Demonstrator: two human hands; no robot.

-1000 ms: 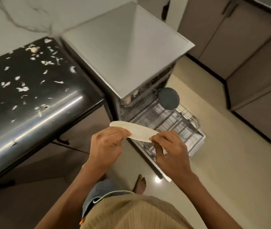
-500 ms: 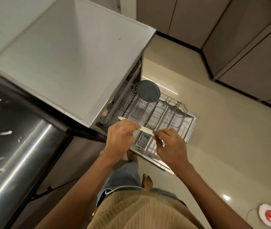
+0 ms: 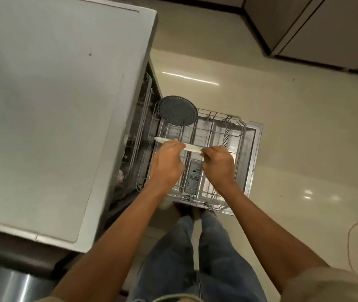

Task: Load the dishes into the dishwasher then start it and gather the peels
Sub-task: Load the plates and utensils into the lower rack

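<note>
- White plate [image 3: 192, 147] edge-on, my left hand [image 3: 166, 164] and right hand [image 3: 216, 165] pinching its rim.
- I should drop it between rack [image 3: 242, 136] tines, clear of the grey plate [image 3: 177, 110].

Both hands hold a plate edge-on over the pulled-out dishwasher rack.

The left hand [image 3: 166, 163] and right hand [image 3: 217, 165] grip a thin white plate [image 3: 192, 147] above the grey wire lower rack [image 3: 242, 138], where a round dark speckled plate [image 3: 177, 110] stands upright at the far left corner beside the grey dishwasher top [image 3: 53, 105].
</note>
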